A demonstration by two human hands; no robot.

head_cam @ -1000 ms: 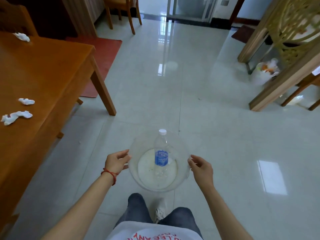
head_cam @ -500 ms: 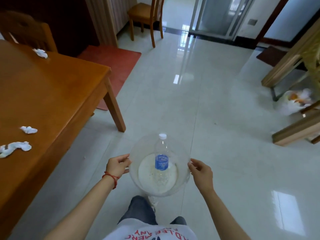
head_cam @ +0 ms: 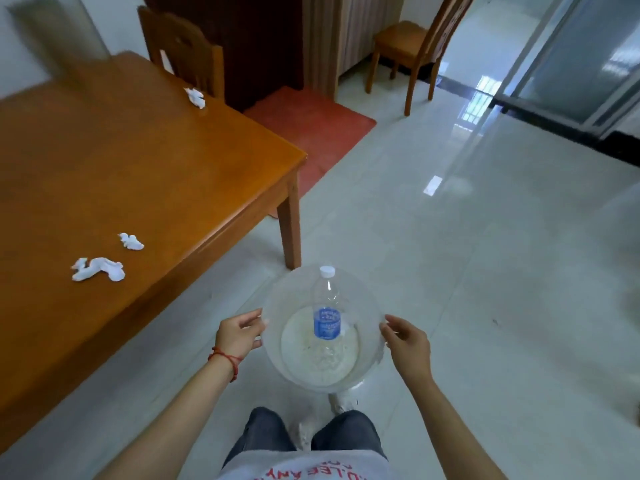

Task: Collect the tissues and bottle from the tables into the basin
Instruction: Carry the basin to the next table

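Observation:
I carry a clear plastic basin in front of me over the floor. My left hand grips its left rim and my right hand grips its right rim. A clear water bottle with a blue label and white cap lies inside the basin. Three crumpled white tissues rest on the wooden table to my left: a long one and a small one near the front edge, and another at the far edge.
A wooden chair stands behind the table's far side and a second chair by the curtain. A red mat lies beyond the table. Glossy tiled floor stretches right towards sliding glass doors.
The view has swung left, bringing more of the table and its tissues into sight. My hands keep holding the basin with the bottle in it.

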